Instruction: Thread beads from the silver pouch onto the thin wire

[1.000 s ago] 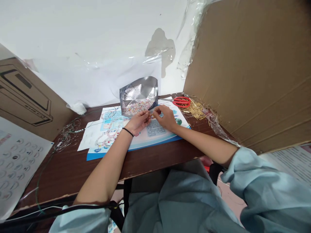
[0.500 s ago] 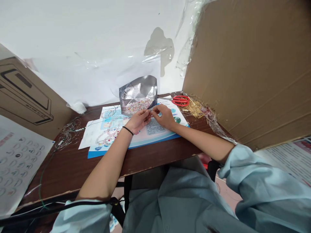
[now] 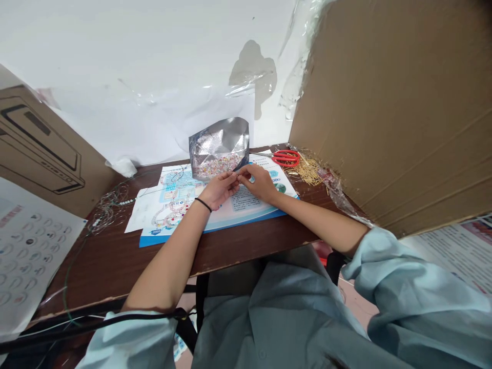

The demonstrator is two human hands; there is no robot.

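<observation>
My left hand point(image 3: 220, 190) and my right hand point(image 3: 260, 183) meet fingertip to fingertip above a printed sheet point(image 3: 246, 205) on the brown table. Each hand is closed in a pinch. Whatever lies between the fingertips is too small to make out. Just behind them stands a silvery bag point(image 3: 220, 146), its front showing many small pale and coloured beads point(image 3: 217, 166). Bead strands point(image 3: 169, 212) in pink and red lie on the sheet to the left of my left hand.
Red-handled scissors point(image 3: 285, 158) lie right of the bag, beside a pile of thin gold pins point(image 3: 307, 170). Tangled clear thread point(image 3: 109, 205) with white beads is at left. Cardboard boxes point(image 3: 392, 113) flank the table, and a white wall point(image 3: 154, 56) rises behind.
The view has shifted very slightly. Both hands keep their pinch at nearly the same place, with only small finger movement.
</observation>
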